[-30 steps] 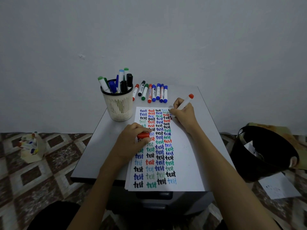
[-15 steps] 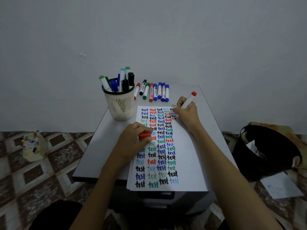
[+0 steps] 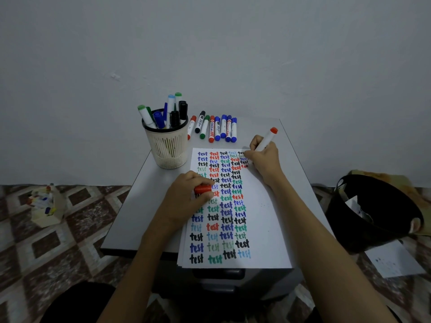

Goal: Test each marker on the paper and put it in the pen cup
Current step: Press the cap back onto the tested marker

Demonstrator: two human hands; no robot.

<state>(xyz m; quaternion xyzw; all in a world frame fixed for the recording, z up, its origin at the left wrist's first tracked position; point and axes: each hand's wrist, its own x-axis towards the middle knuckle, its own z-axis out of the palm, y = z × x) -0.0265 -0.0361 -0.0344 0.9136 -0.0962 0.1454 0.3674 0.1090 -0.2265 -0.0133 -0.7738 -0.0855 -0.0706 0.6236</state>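
Observation:
My right hand (image 3: 264,159) grips a white marker with a red end (image 3: 267,139), its tip down on the white paper (image 3: 263,220) near the upper right of the coloured "test" columns. My left hand (image 3: 186,201) rests on the paper's left side and pinches the red cap (image 3: 203,189). The cream mesh pen cup (image 3: 168,145) stands at the table's back left with several markers in it. A row of several capped markers (image 3: 215,128) lies behind the paper.
The small grey table (image 3: 140,210) stands against a plain wall. A black bin (image 3: 373,213) sits on the floor at the right, with a loose sheet (image 3: 394,261) beside it. A small box of markers (image 3: 45,206) lies on the tiled floor at the left.
My right hand has shifted slightly to the right along the paper while writing in red. My left hand stays on the paper with the cap.

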